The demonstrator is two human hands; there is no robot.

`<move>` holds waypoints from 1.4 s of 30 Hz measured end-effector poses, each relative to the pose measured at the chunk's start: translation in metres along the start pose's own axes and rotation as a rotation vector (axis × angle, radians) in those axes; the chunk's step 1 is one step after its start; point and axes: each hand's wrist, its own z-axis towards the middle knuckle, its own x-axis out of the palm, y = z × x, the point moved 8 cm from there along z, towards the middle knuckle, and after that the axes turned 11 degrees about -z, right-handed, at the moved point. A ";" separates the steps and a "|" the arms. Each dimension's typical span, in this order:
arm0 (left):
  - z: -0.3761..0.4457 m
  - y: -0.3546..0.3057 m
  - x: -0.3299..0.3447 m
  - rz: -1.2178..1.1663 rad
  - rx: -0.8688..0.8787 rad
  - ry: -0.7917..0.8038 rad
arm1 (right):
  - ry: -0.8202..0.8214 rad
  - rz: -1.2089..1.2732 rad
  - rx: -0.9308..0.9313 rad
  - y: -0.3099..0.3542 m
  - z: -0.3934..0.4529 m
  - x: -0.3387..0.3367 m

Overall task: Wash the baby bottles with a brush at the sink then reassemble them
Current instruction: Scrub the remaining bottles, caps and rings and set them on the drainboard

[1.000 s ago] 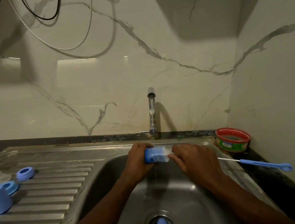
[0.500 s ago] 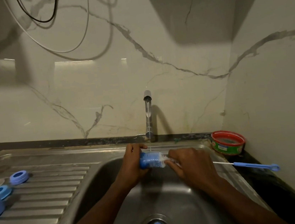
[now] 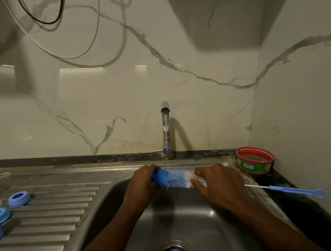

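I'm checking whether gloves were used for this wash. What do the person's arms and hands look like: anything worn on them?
Nothing worn is visible. The left hand and right hand are bare, with no gloves, rings, watch or bands in sight. Both forearms are bare up to the bottom edge of the picture; no sleeve shows.

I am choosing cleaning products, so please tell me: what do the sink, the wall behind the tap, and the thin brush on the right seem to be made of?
Sink: likely stainless steel, brushed grey with soft reflections.
Wall: glossy marble or marble-look tile, grey veins and light glare; which one is unclear.
Thin brush: blue plastic handle with loop, white wire-like stem.
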 end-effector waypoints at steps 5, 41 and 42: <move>-0.001 -0.028 0.021 0.128 0.092 0.142 | 0.056 -0.031 0.001 0.013 0.000 0.008; -0.005 -0.026 0.018 0.116 0.143 0.145 | 0.093 -0.035 0.012 0.012 0.000 0.006; -0.006 -0.028 0.015 0.110 0.158 0.120 | 0.087 -0.046 0.017 0.011 0.000 0.004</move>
